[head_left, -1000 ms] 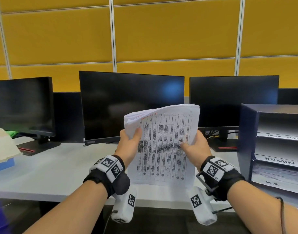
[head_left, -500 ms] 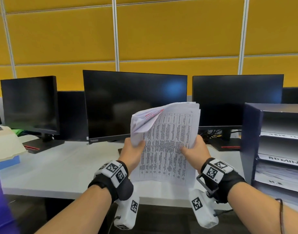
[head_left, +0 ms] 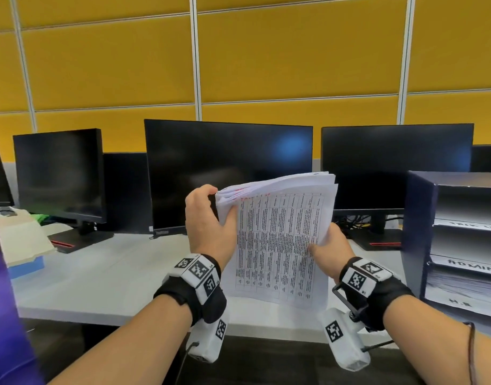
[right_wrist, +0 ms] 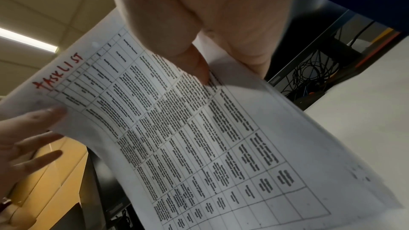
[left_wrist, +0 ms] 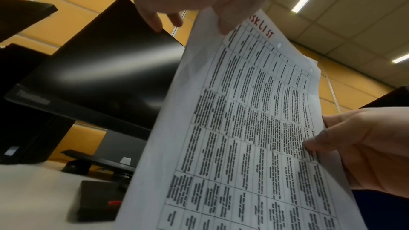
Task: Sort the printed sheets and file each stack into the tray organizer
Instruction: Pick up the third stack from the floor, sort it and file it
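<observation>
I hold a stack of printed sheets (head_left: 280,240) upright above the desk; the front sheet is a table with "TASKLIST" in red at its top (right_wrist: 57,74). My left hand (head_left: 211,218) pinches the stack's upper left corner (left_wrist: 221,24), thumb on the front, fingers behind, and the corners of several sheets fan out there. My right hand (head_left: 326,250) grips the right edge of the stack (left_wrist: 309,142), thumb pressed on the printed table. The dark blue tray organizer (head_left: 422,218) stands at the right, with labelled shelves, one reading "ADMIN" (head_left: 472,269), and paper in its lower trays.
Three dark monitors (head_left: 227,173) stand in a row at the back of the white desk (head_left: 105,276), before a yellow partition wall. A cream and blue box (head_left: 21,245) sits at the left. Cables (head_left: 358,220) lie behind the right monitor's stand.
My left hand has slid from the stack's left edge up to its top left corner, and the fanned sheet corners there have bunched under its thumb. The right hand keeps its grip.
</observation>
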The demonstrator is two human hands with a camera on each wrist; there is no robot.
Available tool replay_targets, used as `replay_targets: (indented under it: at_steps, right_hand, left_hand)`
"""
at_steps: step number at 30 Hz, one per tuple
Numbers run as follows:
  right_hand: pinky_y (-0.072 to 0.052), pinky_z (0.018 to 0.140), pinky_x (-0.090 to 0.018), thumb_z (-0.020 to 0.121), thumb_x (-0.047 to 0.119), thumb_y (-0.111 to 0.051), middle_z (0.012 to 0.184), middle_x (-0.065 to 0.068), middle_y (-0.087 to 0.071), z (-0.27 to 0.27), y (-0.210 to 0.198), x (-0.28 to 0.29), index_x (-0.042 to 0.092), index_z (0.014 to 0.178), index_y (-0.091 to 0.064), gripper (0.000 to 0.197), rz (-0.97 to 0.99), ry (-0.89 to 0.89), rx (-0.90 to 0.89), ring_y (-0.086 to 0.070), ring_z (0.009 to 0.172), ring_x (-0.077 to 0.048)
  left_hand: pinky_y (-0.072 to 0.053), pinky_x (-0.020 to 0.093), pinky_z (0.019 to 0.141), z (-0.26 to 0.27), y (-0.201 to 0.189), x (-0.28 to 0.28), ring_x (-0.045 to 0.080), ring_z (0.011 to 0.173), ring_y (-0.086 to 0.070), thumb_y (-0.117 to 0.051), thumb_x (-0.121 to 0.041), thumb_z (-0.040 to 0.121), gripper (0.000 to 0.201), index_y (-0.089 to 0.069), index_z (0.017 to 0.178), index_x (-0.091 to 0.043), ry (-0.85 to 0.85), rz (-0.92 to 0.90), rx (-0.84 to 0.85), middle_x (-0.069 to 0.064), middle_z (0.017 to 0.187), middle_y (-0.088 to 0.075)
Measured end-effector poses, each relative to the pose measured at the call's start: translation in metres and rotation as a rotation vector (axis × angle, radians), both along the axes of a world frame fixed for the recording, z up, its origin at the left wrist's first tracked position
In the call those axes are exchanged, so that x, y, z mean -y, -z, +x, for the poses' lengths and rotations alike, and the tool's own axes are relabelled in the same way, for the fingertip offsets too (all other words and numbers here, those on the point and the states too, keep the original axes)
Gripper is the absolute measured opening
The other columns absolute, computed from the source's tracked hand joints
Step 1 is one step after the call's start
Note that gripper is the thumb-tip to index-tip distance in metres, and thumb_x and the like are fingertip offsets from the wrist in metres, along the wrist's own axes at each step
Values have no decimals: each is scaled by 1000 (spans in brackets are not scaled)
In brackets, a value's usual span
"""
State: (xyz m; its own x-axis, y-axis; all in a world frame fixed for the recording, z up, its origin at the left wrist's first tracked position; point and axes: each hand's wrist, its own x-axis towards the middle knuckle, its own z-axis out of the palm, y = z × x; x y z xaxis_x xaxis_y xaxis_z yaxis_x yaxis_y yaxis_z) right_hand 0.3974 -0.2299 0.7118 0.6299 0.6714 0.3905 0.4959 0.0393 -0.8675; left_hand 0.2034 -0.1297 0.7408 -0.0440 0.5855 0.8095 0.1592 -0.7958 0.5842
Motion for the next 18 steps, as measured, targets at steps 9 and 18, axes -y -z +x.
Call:
replay_targets:
  at_steps: [9, 18]
  right_hand:
    - [-47, 62, -22, 81, 4, -62, 109, -5, -64, 22, 12, -15, 11, 119, -52, 40, -23, 8, 29, -63, 94, -19]
    - [-53, 75, -35, 80, 8, -63, 110, -3, -64, 31, 15, -19, 14, 122, -50, 44, -65, 18, 32, -63, 97, -22]
  left_hand:
    - [-52, 39, 74, -10, 5, -11, 19, 87, -55, -75, -16, 81, 11, -69, 90, -12, -140, 262, -107, -1, 94, -59]
    - [-50, 15, 76, -7, 9, -9, 9, 87, -59, -73, -12, 83, 8, -65, 85, -12, -29, 163, -119, -6, 93, -64]
